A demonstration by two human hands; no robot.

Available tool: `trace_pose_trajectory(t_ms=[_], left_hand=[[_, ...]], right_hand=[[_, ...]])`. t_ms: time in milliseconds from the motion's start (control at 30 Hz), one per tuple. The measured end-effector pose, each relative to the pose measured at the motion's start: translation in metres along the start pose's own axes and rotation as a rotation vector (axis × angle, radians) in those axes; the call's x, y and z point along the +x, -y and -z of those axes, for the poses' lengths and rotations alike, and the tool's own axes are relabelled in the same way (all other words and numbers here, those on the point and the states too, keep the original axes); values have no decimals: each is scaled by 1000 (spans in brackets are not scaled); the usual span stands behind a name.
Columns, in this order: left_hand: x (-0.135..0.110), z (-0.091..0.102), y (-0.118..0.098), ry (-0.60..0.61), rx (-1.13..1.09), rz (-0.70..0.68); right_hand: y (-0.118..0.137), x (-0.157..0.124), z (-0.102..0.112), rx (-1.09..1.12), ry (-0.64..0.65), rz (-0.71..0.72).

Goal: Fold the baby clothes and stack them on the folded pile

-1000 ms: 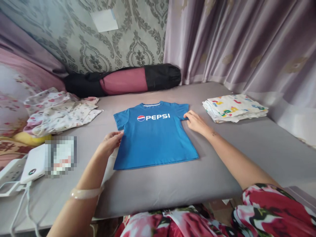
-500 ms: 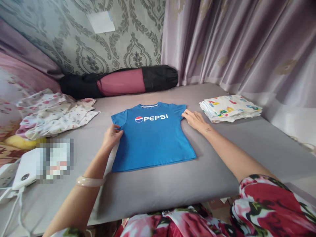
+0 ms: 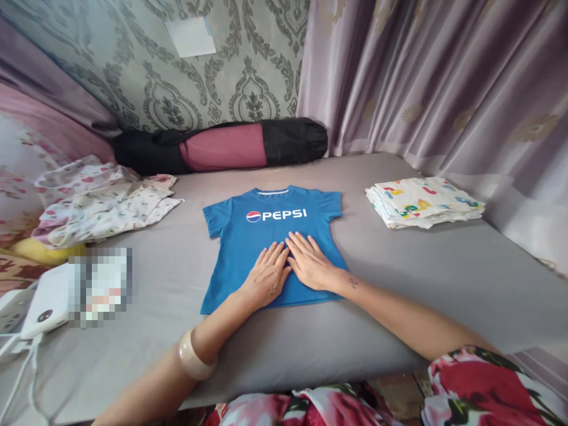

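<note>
Blue short-sleeved fabric T-shirt with white "PEPSI" lettering [image 3: 266,234]: spread front up on grey cloth-covered bed [image 3: 399,284].
Left hand [image 3: 268,273] and right hand [image 3: 310,260]: opened flat, palms down on lower front, just beside each other, gripping nothing visible.
Right: folded white cloth stack with colourful print [image 3: 426,201], well apart.
Left: crumpled white printed cloths [image 3: 110,204], white plastic device with cables [image 3: 51,302].
Behind: long black-and-pink rolled bag [image 3: 222,145].
Hidden: shirt's lower-right corner, under right wrist.
Pixelated: pale item [image 3: 109,284] beside device, unidentifiable.
Cut off: white power strip [image 3: 12,310], left edge.
</note>
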State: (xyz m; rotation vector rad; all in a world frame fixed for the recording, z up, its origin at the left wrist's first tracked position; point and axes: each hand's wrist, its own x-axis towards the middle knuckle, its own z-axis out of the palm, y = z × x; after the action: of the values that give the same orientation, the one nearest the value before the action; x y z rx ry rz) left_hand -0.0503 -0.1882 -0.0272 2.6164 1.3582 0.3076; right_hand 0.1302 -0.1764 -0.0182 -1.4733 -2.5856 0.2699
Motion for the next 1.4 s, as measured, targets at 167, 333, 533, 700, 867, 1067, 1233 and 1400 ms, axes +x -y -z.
trace_pose_trajectory(t_ms=[167, 333, 533, 700, 867, 1067, 1233, 1400], left_hand=[[-23, 9, 35, -6, 54, 161], [-51, 24, 81, -32, 74, 333], [-39, 32, 47, -7, 128, 285], [-19, 6, -28, -1, 56, 47], [-22, -10, -55, -113, 140, 93], [-25, -9, -51, -100, 167, 82], [-25, -11, -51, -104, 152, 69], [-26, -15, -51, -140, 120, 56]], right_hand=[[-33, -12, -2, -62, -45, -146], [-67, -24, 6, -145, -62, -294], [-44, -18, 18, -136, -67, -229], [-12, 8, 11, 1, 67, -117], [-18, 42, 6, 20, 82, -194], [-37, 86, 1, 7, 16, -282], [-57, 124, -3, 4, 8, -350], [-76, 158, -3, -15, -11, -420]])
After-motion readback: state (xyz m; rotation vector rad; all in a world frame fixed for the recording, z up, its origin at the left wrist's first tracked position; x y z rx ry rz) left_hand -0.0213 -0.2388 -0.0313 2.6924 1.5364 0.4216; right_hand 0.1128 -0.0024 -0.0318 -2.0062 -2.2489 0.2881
